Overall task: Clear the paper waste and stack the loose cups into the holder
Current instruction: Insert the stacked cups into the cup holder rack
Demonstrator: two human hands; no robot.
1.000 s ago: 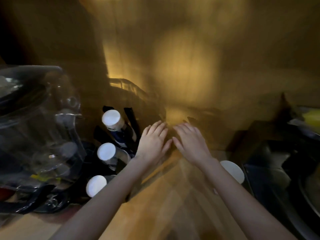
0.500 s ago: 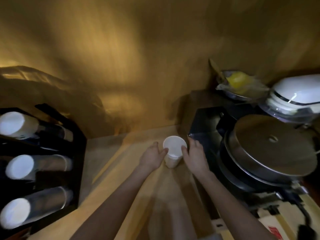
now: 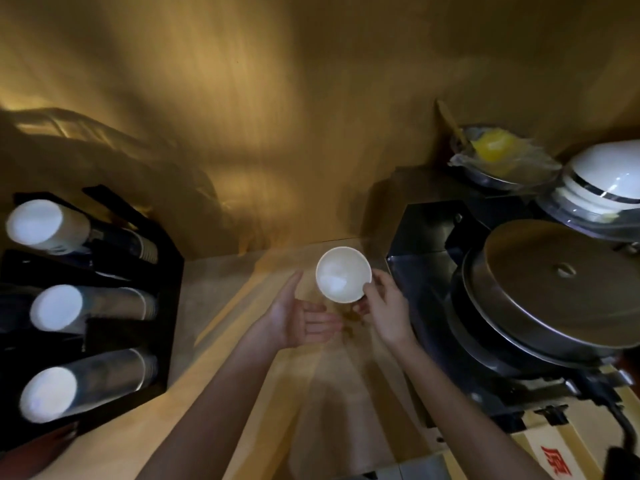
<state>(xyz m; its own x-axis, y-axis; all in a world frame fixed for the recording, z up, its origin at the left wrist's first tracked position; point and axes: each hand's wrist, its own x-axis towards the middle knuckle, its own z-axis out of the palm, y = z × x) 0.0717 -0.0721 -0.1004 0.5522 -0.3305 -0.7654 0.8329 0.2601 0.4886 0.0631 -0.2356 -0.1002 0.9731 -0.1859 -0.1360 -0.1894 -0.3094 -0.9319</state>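
Dim, warm light throughout; we look down on a narrow wooden counter [image 3: 221, 344] that runs away from us to a wood-panelled wall [image 3: 277, 116]. The panelling is yellow-brown with bright streaks of light and soft shadows.

Our right hand [image 3: 386, 311] holds a white paper cup [image 3: 343, 274] by its side, thumb at the near rim, fingers curled under and mostly hidden. The cup's mouth faces us; it sits near the far end of the counter, and we cannot tell whether its base touches the wood. Our left hand [image 3: 304, 318] is beside it, palm up, fingers loosely spread, gripping nothing, the thumb pointing toward the cup's left edge without touching it.

On the left of the counter stands a black cup holder [image 3: 166, 271] with three slots, each carrying a stack of cups [image 3: 83, 306] lying on its side, white bases toward us. It is well apart from the cup in hand.

On the right, just beside the right hand, a black machine [image 3: 422, 244] carries a round metal lid [image 3: 561, 278]. Behind it are a white domed appliance [image 3: 606, 181] and a metal bowl [image 3: 498, 174] with something yellow under plastic wrap. A cardboard box [image 3: 554, 459] with red print lies at lower right.
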